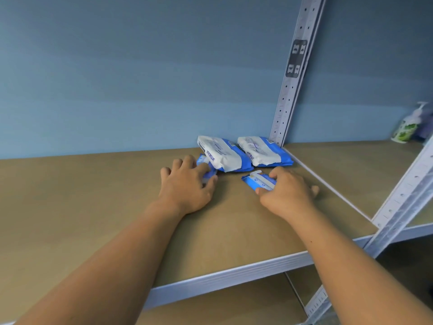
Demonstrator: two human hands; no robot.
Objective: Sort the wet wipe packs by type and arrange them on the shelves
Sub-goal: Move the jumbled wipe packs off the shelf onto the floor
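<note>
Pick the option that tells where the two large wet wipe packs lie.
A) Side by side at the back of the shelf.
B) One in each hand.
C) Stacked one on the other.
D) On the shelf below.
A: the left large pack and right large pack lie side by side on the shelf, by the wall.

Head-height, forward and down, near shelf (82, 207)
</note>
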